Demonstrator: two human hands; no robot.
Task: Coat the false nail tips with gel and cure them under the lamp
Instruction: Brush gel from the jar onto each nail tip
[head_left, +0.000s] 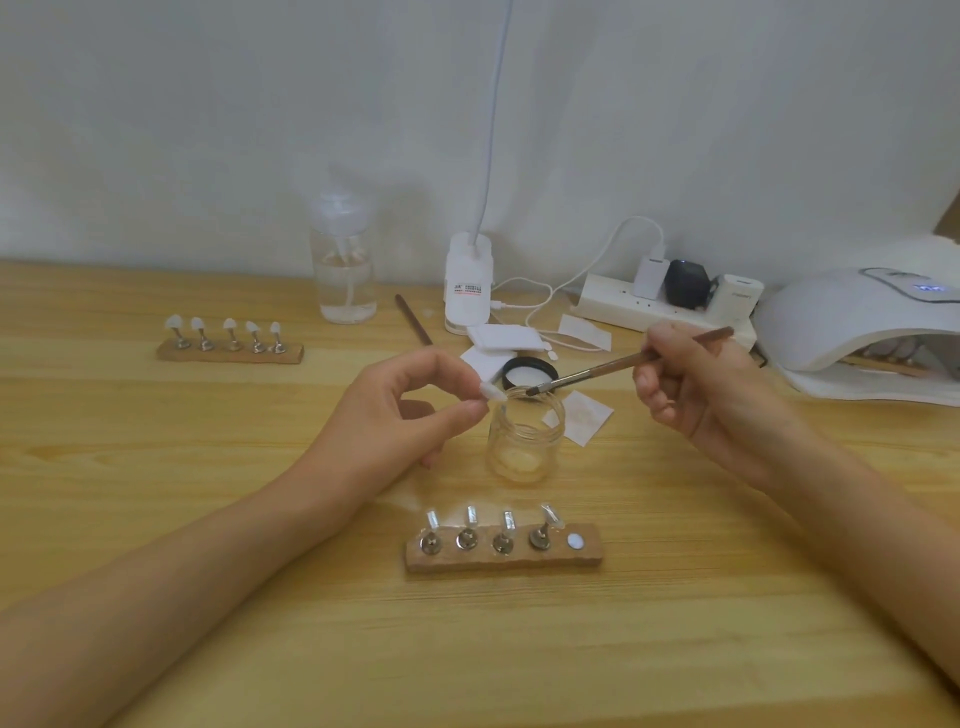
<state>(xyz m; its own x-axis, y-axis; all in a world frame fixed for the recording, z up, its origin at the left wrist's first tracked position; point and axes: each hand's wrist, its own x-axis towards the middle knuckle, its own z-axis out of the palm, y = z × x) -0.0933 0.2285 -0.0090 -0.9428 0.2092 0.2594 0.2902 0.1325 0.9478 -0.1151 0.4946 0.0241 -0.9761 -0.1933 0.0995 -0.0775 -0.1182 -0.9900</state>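
Note:
My left hand (400, 415) pinches a small white false nail tip (492, 391) between thumb and forefinger, just left of the open glass gel jar (524, 441). My right hand (696, 387) grips a brown brush (623, 361) whose bristle end hovers over the jar's mouth, close to the nail tip. In front of me lies a wooden holder (504, 558) with several clear tips on metal stands and one bare magnet spot at its right end. The white curing lamp (852, 332) stands at the far right, its display lit.
A second wooden holder (228, 351) with white tips sits at the back left. Behind the jar are its black lid (530, 371), white wipes (501, 340), a spare brush (414, 319), a pump bottle (345, 270), a white bottle (467, 283) and a power strip (665, 306) with cables.

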